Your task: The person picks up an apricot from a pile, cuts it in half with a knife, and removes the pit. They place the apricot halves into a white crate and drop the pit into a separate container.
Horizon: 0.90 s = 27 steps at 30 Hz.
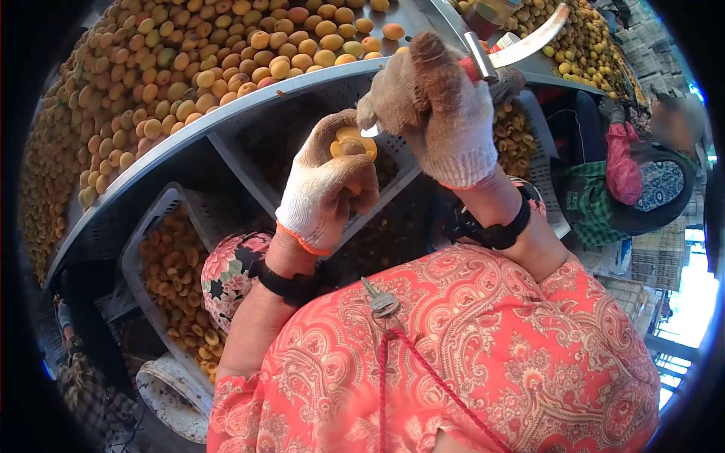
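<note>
My left hand (328,177), in a white and brown-stained work glove, is closed around a cut apricot (351,143), its orange inner face turned up. Just to the right and above it, my right hand (434,113), gloved likewise, grips a knife (529,41) by its red handle. Its curved blade points away to the upper right, past a metal collar. A small shiny metal tip (370,130) shows below my right fingertips, right at the apricot's edge. A crate (234,155) lies beneath my hands, its inside dark.
Whole apricots (249,60) are heaped on a metal-rimmed table (181,140) ahead. A crate of halved apricots (177,272) stands at left, another lot of halves (513,140) at right. A white bucket (170,392) sits lower left. A co-worker (627,166) is at right; a grey glove (507,84) shows behind my right hand.
</note>
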Each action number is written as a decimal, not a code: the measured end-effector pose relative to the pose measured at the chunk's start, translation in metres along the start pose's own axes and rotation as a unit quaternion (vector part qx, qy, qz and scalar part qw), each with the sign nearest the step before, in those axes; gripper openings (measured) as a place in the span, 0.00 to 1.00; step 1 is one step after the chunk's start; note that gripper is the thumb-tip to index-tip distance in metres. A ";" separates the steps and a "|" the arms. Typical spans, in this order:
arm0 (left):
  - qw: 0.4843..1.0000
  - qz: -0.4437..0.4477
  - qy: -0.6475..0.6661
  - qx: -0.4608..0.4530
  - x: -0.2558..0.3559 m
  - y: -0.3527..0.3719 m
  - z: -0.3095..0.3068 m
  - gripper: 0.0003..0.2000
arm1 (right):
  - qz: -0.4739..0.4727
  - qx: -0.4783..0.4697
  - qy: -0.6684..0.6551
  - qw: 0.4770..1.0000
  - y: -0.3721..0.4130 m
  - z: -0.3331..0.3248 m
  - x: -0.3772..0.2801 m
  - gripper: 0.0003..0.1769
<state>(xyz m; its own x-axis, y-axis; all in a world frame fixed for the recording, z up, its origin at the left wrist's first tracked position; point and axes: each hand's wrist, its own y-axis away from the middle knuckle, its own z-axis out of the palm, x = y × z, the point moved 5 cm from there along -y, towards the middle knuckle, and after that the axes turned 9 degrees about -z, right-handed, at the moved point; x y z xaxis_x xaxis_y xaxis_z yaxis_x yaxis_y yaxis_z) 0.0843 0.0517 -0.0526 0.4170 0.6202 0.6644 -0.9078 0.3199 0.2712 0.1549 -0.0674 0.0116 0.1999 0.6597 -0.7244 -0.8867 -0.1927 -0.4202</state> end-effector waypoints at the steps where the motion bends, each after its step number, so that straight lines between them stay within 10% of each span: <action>1: 1.000 0.001 0.000 -0.001 0.000 0.000 0.000 0.24 | 0.015 0.040 0.004 0.999 0.004 0.000 0.004 0.09; 7: 0.998 -0.024 0.056 -0.015 -0.006 0.003 0.001 0.21 | 0.052 0.001 0.036 0.998 0.012 0.001 0.007 0.11; 8: 0.998 -0.019 0.067 -0.010 -0.008 0.003 0.001 0.21 | 0.054 -0.127 -0.021 0.990 0.007 0.011 0.009 0.18; 20: 0.999 -0.017 0.047 -0.016 -0.010 0.012 -0.006 0.20 | 0.164 -0.043 -0.023 0.985 0.019 0.023 0.026 0.29; 24: 0.998 -0.010 -0.061 0.018 -0.009 0.010 -0.001 0.20 | 0.218 0.013 -0.090 0.972 0.015 0.008 0.029 0.27; 27: 0.920 0.189 -0.327 0.102 -0.010 0.000 -0.006 0.16 | 0.245 0.099 -0.064 0.962 0.017 0.001 0.032 0.28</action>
<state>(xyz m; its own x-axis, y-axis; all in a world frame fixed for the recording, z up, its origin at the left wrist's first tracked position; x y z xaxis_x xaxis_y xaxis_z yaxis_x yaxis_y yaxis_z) 0.0805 0.0503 -0.0635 0.0136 0.0736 0.9972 -0.9998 -0.0122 0.0146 0.1459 -0.0481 -0.0182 -0.3040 0.6114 -0.7305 -0.9261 -0.3697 0.0760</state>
